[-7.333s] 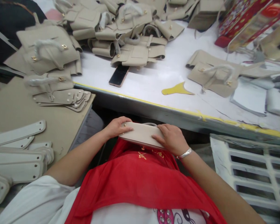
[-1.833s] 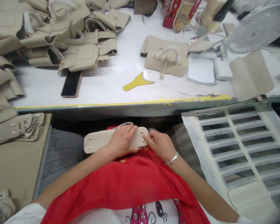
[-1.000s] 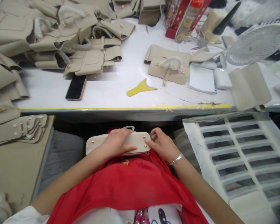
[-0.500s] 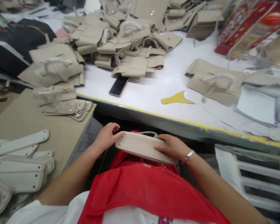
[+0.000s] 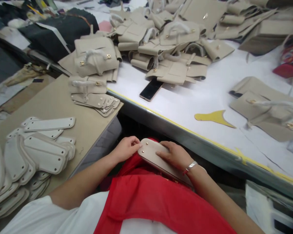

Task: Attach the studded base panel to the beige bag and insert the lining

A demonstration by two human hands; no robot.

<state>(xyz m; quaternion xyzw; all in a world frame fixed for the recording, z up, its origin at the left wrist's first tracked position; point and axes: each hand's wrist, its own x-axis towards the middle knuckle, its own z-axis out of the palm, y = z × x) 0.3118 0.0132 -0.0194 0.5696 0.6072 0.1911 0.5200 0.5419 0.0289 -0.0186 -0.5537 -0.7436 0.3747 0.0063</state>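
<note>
Cream oblong leather bag base with gold studs [image 5: 153, 155]: swung leftward since a moment ago. Left hand [image 5: 126, 149] now pinching its end; right hand [image 5: 176, 155] pressed flat on top.

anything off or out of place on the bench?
A phone lies loose on the white table, partly tucked under the heap of beige bag pieces. The yellow edge tape is wrinkled and lifting at the table's front edge. Nothing spilled.
</note>
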